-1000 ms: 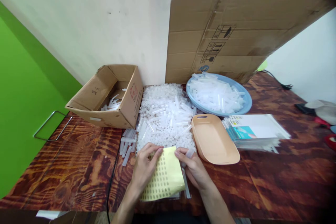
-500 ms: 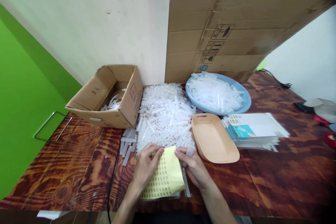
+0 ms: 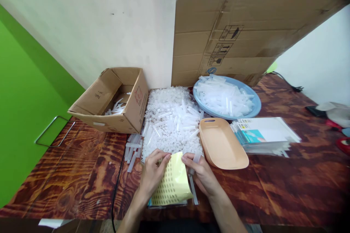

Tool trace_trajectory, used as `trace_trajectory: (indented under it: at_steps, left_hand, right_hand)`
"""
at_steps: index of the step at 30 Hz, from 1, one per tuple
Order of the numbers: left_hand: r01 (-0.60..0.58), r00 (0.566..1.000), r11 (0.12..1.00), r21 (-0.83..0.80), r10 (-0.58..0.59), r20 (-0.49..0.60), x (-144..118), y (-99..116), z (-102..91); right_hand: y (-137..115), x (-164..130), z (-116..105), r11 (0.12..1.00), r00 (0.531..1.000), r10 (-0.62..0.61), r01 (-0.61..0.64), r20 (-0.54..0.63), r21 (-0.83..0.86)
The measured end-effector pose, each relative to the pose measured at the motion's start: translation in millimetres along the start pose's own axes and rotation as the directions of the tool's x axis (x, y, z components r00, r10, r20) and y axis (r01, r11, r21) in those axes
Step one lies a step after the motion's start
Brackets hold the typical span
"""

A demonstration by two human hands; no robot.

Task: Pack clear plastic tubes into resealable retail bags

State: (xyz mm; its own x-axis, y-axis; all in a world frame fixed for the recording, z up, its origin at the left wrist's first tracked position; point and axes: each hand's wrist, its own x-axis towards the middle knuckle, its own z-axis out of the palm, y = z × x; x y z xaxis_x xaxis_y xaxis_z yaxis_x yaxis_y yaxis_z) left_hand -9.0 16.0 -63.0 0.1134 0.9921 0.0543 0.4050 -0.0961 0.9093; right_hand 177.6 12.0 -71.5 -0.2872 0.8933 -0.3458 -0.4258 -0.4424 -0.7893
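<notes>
A yellow sheet of small round stickers (image 3: 171, 185) is held up before me, slightly curled at its lower right. My left hand (image 3: 153, 173) pinches its upper left edge between thumb and fingers. At the upper right corner, the thumb and forefinger of my right hand (image 3: 201, 174) are closed, touching or almost touching the sheet. A frosted plastic tube (image 3: 197, 157) pokes out between the fingers of that same hand, and a clear strip (image 3: 194, 189) hangs below it. Under the sheet, a flat pack with a bluish edge (image 3: 150, 202) partly shows.
Beyond my hands spreads a heap of clear plastic pieces (image 3: 172, 123). A cardboard box (image 3: 131, 116) stands left, near loose tubes (image 3: 133, 153). To the right are a tan tray (image 3: 222, 145), a blue basin (image 3: 257, 107) of tubes and a stack of packets (image 3: 270, 131).
The sheet's lower left part has shifted a little right and up, uncovering the bluish edge beneath. Both hands stay almost in place.
</notes>
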Motion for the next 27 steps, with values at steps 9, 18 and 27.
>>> trace_trajectory:
  at_steps: [9,18,27]
  left_hand:
    - [-0.065,0.997,0.998,0.026,0.064,0.031,0.1,2.0,-3.9]
    - [-0.431,0.895,0.838,0.334,0.444,0.039,-0.6,2.4,-1.8]
    - [-0.317,0.924,0.894,0.317,0.366,-0.107,-8.7,4.9,8.7]
  right_hand:
    - [1.7,2.3,-6.1,0.999,1.000,-0.023,0.023,-0.006,-0.044]
    - [6.4,5.3,-10.7,0.980,0.990,-0.013,0.041,0.141,-0.197]
    - [2.2,9.3,-8.0,0.847,0.965,-0.201,0.258,0.170,-0.465]
